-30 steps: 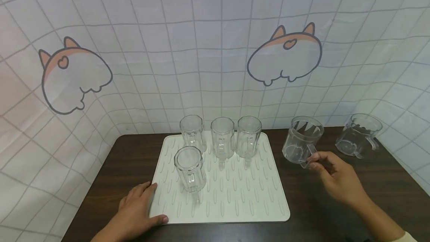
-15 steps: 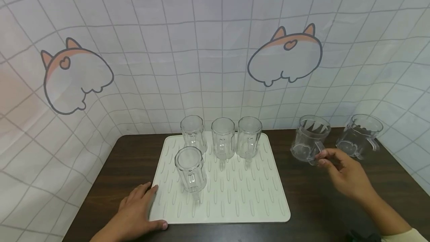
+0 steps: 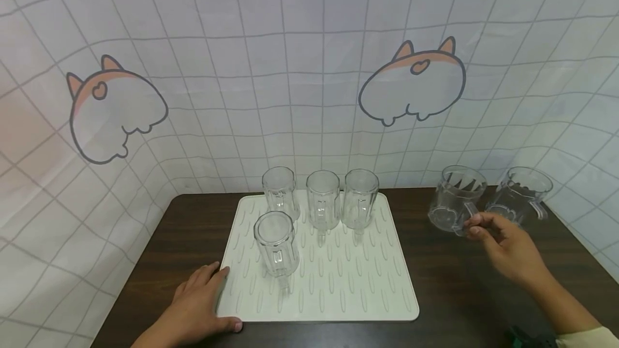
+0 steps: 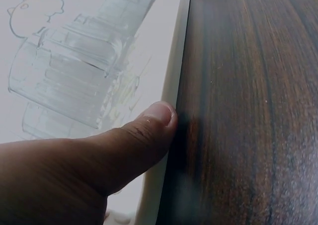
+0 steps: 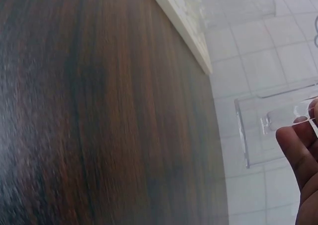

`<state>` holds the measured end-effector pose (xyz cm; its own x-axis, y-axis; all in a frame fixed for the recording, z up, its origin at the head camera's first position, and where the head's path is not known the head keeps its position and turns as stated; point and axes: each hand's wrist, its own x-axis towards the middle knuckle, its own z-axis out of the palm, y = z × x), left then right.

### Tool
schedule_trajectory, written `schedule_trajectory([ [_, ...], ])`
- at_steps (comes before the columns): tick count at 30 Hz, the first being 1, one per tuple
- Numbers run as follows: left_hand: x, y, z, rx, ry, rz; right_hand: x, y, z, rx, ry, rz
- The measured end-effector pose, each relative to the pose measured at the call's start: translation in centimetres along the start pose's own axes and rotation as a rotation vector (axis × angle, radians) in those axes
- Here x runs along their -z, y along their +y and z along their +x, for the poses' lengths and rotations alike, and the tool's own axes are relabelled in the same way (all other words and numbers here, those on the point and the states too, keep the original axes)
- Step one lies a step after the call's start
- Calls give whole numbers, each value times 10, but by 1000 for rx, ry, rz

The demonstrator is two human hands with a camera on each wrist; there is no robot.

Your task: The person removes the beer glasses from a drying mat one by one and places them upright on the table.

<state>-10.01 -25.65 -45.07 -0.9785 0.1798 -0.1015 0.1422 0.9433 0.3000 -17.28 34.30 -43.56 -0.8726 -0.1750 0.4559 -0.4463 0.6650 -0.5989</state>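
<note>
In the head view my right hand (image 3: 512,251) pinches the handle of a clear mug (image 3: 456,200) at the right of the table. The right wrist view shows fingertips and thumb on that handle, the mug (image 5: 253,130) in front of the wall. My left hand (image 3: 191,305) rests at the near left corner of the white ribbed mat (image 3: 358,294), fingers along its left side. In the left wrist view the thumb of my left hand (image 4: 114,155) presses the mat's edge (image 4: 171,76).
Several clear mugs stand on the mat: three along its back, and one mug (image 3: 276,246) nearer the left. Another clear mug (image 3: 524,187) stands on the dark wooden table (image 3: 450,294), right beside the held one. A patterned sheet (image 3: 309,69) hangs behind.
My right hand has moved right with the pinched mug, bringing it close to the mug at the far right. My left hand stays at the mat's corner.
</note>
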Motion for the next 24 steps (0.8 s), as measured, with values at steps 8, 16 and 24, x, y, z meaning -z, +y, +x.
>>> schedule_trajectory([
  [8,0,1,0,-3,0,8,6,11,0,-25,21,-49],
  [16,-1,1,0,-6,7,22,14,22,-2,-70,6,-73],
  [24,-1,1,0,-6,11,22,18,33,-4,-98,16,-102],
])
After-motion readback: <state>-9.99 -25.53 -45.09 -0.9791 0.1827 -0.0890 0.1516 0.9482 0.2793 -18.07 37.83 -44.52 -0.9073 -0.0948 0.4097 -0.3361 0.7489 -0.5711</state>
